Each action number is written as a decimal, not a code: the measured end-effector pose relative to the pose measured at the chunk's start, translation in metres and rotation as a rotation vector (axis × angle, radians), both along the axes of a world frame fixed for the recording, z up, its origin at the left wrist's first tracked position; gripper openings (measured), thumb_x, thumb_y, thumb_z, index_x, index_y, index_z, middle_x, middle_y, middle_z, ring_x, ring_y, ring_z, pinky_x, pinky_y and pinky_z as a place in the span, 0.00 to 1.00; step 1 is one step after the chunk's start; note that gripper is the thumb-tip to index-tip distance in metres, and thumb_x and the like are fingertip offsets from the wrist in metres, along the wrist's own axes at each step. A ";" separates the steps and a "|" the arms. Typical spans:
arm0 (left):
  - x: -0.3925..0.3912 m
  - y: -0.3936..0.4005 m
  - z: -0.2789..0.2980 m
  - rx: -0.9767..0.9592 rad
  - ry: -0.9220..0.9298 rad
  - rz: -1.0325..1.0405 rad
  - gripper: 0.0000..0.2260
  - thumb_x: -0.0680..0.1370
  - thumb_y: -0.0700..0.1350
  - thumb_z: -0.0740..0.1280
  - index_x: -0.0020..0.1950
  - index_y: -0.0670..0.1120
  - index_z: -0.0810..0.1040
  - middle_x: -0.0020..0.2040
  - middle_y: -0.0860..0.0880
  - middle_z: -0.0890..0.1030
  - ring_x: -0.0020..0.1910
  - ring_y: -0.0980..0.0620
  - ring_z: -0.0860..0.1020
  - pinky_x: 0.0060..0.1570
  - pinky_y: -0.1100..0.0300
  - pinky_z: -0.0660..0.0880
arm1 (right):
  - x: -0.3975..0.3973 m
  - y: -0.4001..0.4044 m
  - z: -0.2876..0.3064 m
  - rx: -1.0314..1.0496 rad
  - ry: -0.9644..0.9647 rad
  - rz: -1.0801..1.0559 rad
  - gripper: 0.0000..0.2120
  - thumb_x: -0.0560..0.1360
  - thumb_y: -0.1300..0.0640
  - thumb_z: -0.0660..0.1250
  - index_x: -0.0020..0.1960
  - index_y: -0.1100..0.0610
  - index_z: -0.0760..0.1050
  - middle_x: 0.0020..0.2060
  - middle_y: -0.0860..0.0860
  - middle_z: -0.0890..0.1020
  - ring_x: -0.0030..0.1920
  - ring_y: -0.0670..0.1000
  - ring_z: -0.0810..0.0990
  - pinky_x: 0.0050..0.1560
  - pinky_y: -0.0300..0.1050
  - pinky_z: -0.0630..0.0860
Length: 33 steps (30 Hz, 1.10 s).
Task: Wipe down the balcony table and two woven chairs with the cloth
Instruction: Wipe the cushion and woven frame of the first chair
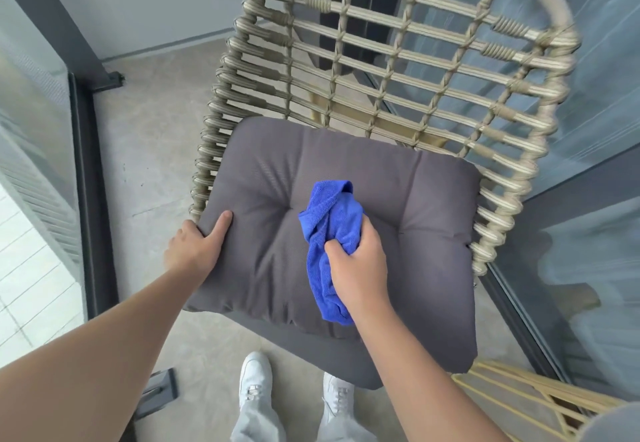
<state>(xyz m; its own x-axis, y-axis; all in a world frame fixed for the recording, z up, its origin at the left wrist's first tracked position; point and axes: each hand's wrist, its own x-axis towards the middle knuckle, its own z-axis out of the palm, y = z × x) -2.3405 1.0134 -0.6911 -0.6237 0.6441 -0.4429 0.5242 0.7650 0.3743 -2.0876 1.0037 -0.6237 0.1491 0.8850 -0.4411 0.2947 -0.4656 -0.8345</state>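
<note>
A pale concrete floor (156, 150) is seen under everything, with a dark metal post (86, 181) at the left and glass panels (588, 129) at the right. In the middle a woven chair (381, 70) is placed, its backrest on the far side. On its seat a grey cushion (398, 199) is laid, and its near edge hangs over the seat front.

The blue cloth (329, 233) is bunched on the middle of the cushion. It is gripped by the right hand (358, 265), whose fingers are curled tightly around it. The left hand (194, 244) is closed on the near left corner of the cushion, with the thumb on top and the fingers hidden under the edge.

At the near right corner, part of a yellow frame (530, 403) is visible. Two white shoes (256, 379) are seen on the floor below the cushion.
</note>
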 end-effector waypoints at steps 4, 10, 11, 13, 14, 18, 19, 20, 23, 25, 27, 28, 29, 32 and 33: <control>0.009 -0.009 0.019 -0.014 -0.063 0.007 0.40 0.73 0.77 0.57 0.62 0.42 0.76 0.59 0.40 0.81 0.60 0.37 0.78 0.58 0.46 0.71 | 0.001 0.003 0.018 -0.017 -0.003 -0.018 0.22 0.66 0.51 0.63 0.59 0.49 0.75 0.54 0.48 0.81 0.52 0.49 0.81 0.55 0.51 0.80; 0.010 -0.023 0.079 0.031 -0.214 0.151 0.30 0.69 0.73 0.69 0.42 0.44 0.80 0.44 0.46 0.83 0.45 0.43 0.80 0.46 0.50 0.76 | 0.009 0.000 0.068 -0.021 0.027 -0.055 0.17 0.67 0.52 0.64 0.56 0.49 0.75 0.54 0.50 0.82 0.51 0.51 0.82 0.55 0.53 0.80; 0.013 -0.023 0.094 0.058 -0.248 0.191 0.29 0.69 0.72 0.71 0.41 0.44 0.81 0.44 0.46 0.83 0.44 0.44 0.81 0.45 0.51 0.77 | 0.010 -0.001 0.079 -0.022 0.032 -0.066 0.18 0.67 0.51 0.63 0.57 0.49 0.75 0.54 0.50 0.81 0.51 0.51 0.82 0.56 0.54 0.80; 0.023 -0.019 0.125 0.119 -0.300 0.242 0.26 0.69 0.69 0.74 0.43 0.44 0.83 0.44 0.47 0.84 0.45 0.44 0.82 0.49 0.49 0.80 | 0.014 -0.003 0.101 -0.002 0.051 -0.073 0.19 0.66 0.50 0.63 0.57 0.48 0.75 0.54 0.49 0.81 0.51 0.51 0.82 0.56 0.54 0.79; 0.029 -0.017 0.139 0.148 -0.314 0.251 0.26 0.69 0.68 0.74 0.44 0.44 0.84 0.44 0.47 0.85 0.45 0.44 0.83 0.52 0.47 0.81 | 0.016 -0.004 0.111 0.001 0.056 -0.068 0.18 0.67 0.51 0.63 0.56 0.48 0.75 0.53 0.49 0.82 0.51 0.51 0.82 0.56 0.54 0.79; 0.066 -0.018 0.201 0.248 -0.368 0.255 0.25 0.73 0.64 0.73 0.46 0.40 0.84 0.44 0.44 0.86 0.45 0.43 0.84 0.52 0.46 0.82 | 0.024 -0.010 0.155 0.032 0.058 -0.034 0.16 0.69 0.53 0.65 0.57 0.47 0.75 0.53 0.49 0.82 0.50 0.51 0.82 0.56 0.55 0.80; 0.076 -0.020 0.215 0.279 -0.372 0.258 0.24 0.74 0.62 0.73 0.46 0.39 0.84 0.44 0.43 0.86 0.45 0.43 0.84 0.51 0.46 0.81 | 0.027 -0.011 0.166 0.043 0.044 -0.029 0.18 0.68 0.52 0.65 0.58 0.48 0.75 0.53 0.49 0.82 0.51 0.51 0.82 0.56 0.56 0.80; 0.086 -0.023 0.230 0.303 -0.375 0.253 0.24 0.75 0.61 0.72 0.46 0.38 0.84 0.44 0.41 0.85 0.45 0.43 0.84 0.50 0.46 0.81 | 0.031 -0.012 0.178 0.054 0.025 -0.026 0.18 0.68 0.52 0.65 0.59 0.48 0.75 0.53 0.49 0.81 0.51 0.51 0.82 0.56 0.56 0.80; 0.109 -0.035 0.266 0.393 -0.374 0.223 0.28 0.74 0.63 0.70 0.45 0.36 0.81 0.44 0.38 0.84 0.41 0.42 0.83 0.47 0.42 0.81 | 0.044 -0.015 0.209 0.086 -0.007 -0.024 0.19 0.71 0.54 0.66 0.61 0.48 0.75 0.55 0.49 0.81 0.51 0.50 0.82 0.57 0.55 0.80; 0.113 -0.043 0.285 0.433 -0.352 0.186 0.29 0.72 0.65 0.67 0.41 0.36 0.77 0.39 0.39 0.82 0.38 0.42 0.81 0.43 0.45 0.80 | 0.055 -0.017 0.226 0.104 -0.027 -0.027 0.21 0.69 0.52 0.65 0.62 0.47 0.75 0.55 0.48 0.81 0.51 0.50 0.82 0.55 0.53 0.79; 0.110 -0.050 0.304 0.456 -0.380 0.173 0.31 0.69 0.66 0.68 0.39 0.36 0.70 0.33 0.41 0.76 0.34 0.45 0.75 0.37 0.50 0.73 | 0.065 -0.021 0.241 0.114 -0.030 -0.046 0.18 0.72 0.55 0.67 0.62 0.48 0.75 0.54 0.48 0.81 0.50 0.48 0.81 0.50 0.46 0.77; 0.106 -0.053 0.315 0.471 -0.405 0.184 0.32 0.68 0.66 0.68 0.39 0.35 0.69 0.33 0.43 0.74 0.34 0.47 0.73 0.37 0.51 0.71 | 0.068 -0.022 0.248 0.118 -0.030 -0.055 0.16 0.74 0.58 0.68 0.61 0.49 0.75 0.53 0.48 0.81 0.48 0.47 0.81 0.46 0.42 0.75; 0.102 -0.057 0.324 0.488 -0.434 0.201 0.32 0.68 0.66 0.69 0.41 0.34 0.70 0.34 0.45 0.74 0.35 0.48 0.73 0.38 0.52 0.70 | 0.071 -0.024 0.253 0.129 -0.027 -0.059 0.16 0.74 0.60 0.68 0.60 0.49 0.75 0.51 0.47 0.81 0.47 0.46 0.81 0.44 0.39 0.73; 0.094 -0.063 0.343 0.562 -0.537 0.247 0.25 0.72 0.59 0.73 0.45 0.35 0.78 0.38 0.47 0.78 0.38 0.50 0.76 0.42 0.54 0.74 | 0.068 -0.026 0.263 0.154 -0.016 -0.061 0.17 0.75 0.62 0.67 0.61 0.47 0.75 0.50 0.42 0.81 0.47 0.40 0.80 0.42 0.35 0.71; 0.094 -0.064 0.350 0.582 -0.558 0.264 0.19 0.75 0.56 0.73 0.44 0.38 0.80 0.38 0.49 0.80 0.38 0.49 0.78 0.43 0.55 0.75 | 0.065 -0.027 0.267 0.163 -0.015 -0.067 0.17 0.75 0.62 0.67 0.61 0.48 0.75 0.50 0.42 0.82 0.46 0.39 0.80 0.43 0.36 0.72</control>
<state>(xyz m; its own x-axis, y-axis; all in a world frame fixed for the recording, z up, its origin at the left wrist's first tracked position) -2.2462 0.9492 -0.3414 -0.5744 0.7284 -0.3735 -0.0231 0.4416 0.8969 -2.0227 0.9769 -0.3569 0.2156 0.9324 -0.2902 0.2806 -0.3438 -0.8962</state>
